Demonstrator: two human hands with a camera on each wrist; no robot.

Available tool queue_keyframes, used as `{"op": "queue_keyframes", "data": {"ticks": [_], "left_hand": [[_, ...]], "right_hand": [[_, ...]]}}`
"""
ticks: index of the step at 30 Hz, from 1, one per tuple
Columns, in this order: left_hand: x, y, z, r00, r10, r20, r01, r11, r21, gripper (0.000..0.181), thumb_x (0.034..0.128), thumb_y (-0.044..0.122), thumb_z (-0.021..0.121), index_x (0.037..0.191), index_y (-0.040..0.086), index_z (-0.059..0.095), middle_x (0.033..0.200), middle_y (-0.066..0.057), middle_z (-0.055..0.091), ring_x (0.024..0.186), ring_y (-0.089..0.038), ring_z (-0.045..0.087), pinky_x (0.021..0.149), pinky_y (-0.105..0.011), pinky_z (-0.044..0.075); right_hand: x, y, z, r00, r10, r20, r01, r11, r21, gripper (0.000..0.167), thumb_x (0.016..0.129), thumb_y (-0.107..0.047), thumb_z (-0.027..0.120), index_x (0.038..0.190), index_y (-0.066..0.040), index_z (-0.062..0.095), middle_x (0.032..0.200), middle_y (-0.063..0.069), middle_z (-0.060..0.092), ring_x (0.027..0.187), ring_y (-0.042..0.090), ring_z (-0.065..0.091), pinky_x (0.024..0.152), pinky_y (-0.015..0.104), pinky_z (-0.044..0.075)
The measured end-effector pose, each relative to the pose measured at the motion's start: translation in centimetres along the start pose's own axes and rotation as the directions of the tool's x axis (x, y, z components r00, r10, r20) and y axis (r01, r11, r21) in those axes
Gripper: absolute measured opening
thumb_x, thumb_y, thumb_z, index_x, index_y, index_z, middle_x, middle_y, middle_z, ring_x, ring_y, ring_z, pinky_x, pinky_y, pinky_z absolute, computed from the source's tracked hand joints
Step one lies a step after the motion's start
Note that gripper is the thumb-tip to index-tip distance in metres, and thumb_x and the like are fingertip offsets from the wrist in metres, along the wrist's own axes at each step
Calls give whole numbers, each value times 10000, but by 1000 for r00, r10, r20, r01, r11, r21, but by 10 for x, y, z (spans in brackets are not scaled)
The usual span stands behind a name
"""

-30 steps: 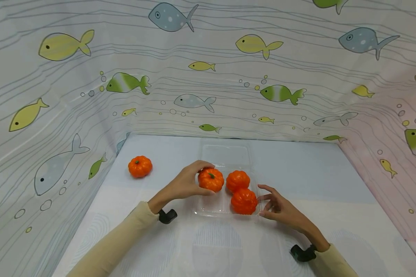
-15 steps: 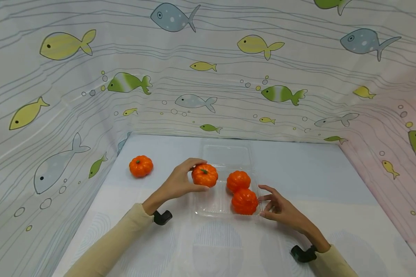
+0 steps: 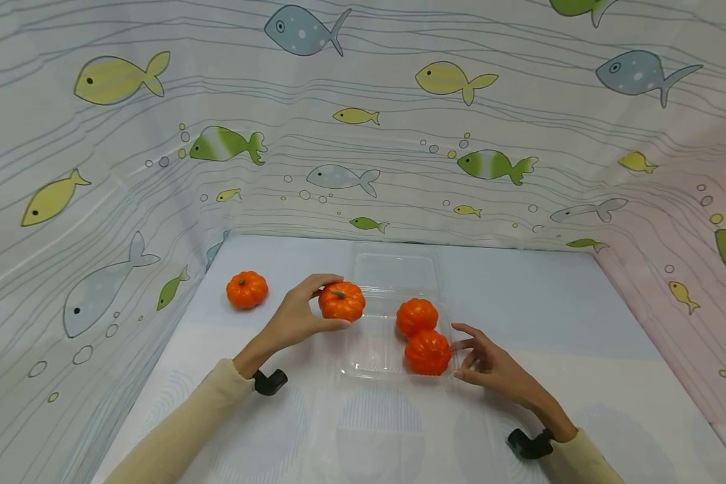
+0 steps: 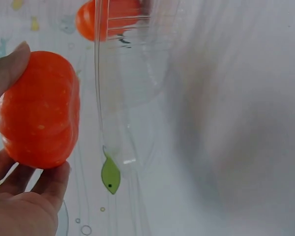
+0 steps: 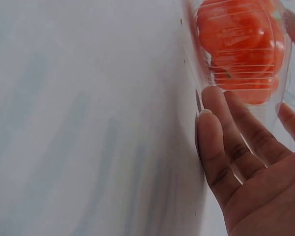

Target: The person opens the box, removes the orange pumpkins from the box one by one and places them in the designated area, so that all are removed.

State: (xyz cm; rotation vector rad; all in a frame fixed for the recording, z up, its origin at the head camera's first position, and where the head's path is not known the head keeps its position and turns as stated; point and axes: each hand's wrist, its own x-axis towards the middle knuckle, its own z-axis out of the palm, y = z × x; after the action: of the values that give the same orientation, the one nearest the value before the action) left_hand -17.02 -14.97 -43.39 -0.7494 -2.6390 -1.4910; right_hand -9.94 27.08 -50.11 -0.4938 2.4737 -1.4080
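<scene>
My left hand (image 3: 292, 316) holds an orange toy pumpkin (image 3: 341, 302) with a green stem between thumb and fingers, above the left side of a clear plastic clamshell box (image 3: 372, 366). The left wrist view shows this held pumpkin (image 4: 39, 110) apart from the box wall (image 4: 113, 88). Two more orange pumpkins sit in the right part of the box, a rear one (image 3: 417, 317) and a front one (image 3: 427, 352). My right hand (image 3: 493, 366) rests its fairly straight, spread fingers against the right wall of the box, as the right wrist view also shows at the fingertips (image 5: 214, 98).
Another orange pumpkin (image 3: 247, 290) lies on the table (image 3: 266, 430) at the far left. The transparent lid (image 3: 395, 269) of the box lies folded back behind it. A fish-patterned curtain (image 3: 363, 141) encloses the back and sides of the table.
My left hand has lifted the pumpkin and carried it leftward, away from the two other pumpkins in the box. My right hand stays at the box's right side.
</scene>
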Motion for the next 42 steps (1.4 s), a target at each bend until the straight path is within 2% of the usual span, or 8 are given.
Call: {"op": "queue_keyframes", "data": {"ticks": [6,21,25,36,42], "left_hand": [[-6,-7,-9,999,-25,-26,24,1000,-8,798,749,409,935,1420,170,576,1405,46,558,1281,-196,547,1101,-478,450],[-16,-26,-29,992,-100,-76,94,993,-74,802,761,350,935,1440,157,554,1439,-11,534,1354,-240,483,1167,-507,361],[-15,-32,-34,989,-114,-92,109,992,-60,783,765,348,934,1429,172,559,1433,-23,531,1356,-249,473,1165,-512,364],[-14,-54,-48,981,-125,-146,129,991,18,806,778,299,930,1440,81,525,1451,-104,511,1345,-316,488,1143,-528,387],[-13,-66,-53,974,-135,-180,154,983,96,829,761,313,941,1440,70,534,1445,-146,530,1314,-344,500,1092,-565,409]], "right_hand": [[0,-1,0,1000,-4,-6,4,1000,8,835,909,-235,806,1594,-234,328,1335,157,623,867,188,652,712,301,589],[1,1,-1,1000,11,-2,-11,1000,14,856,906,-243,808,1602,-213,312,1330,152,626,859,201,654,714,312,590],[1,1,-1,1000,17,-4,-17,1000,10,860,901,-250,812,1602,-226,314,1326,142,628,854,202,655,714,314,590],[1,2,0,1000,0,-1,0,1000,6,860,906,-253,808,1606,-213,310,1318,148,628,854,199,658,710,313,591],[0,1,0,1000,4,-7,-4,1000,3,856,904,-250,811,1602,-214,317,1304,134,636,847,188,654,703,306,588]]}}
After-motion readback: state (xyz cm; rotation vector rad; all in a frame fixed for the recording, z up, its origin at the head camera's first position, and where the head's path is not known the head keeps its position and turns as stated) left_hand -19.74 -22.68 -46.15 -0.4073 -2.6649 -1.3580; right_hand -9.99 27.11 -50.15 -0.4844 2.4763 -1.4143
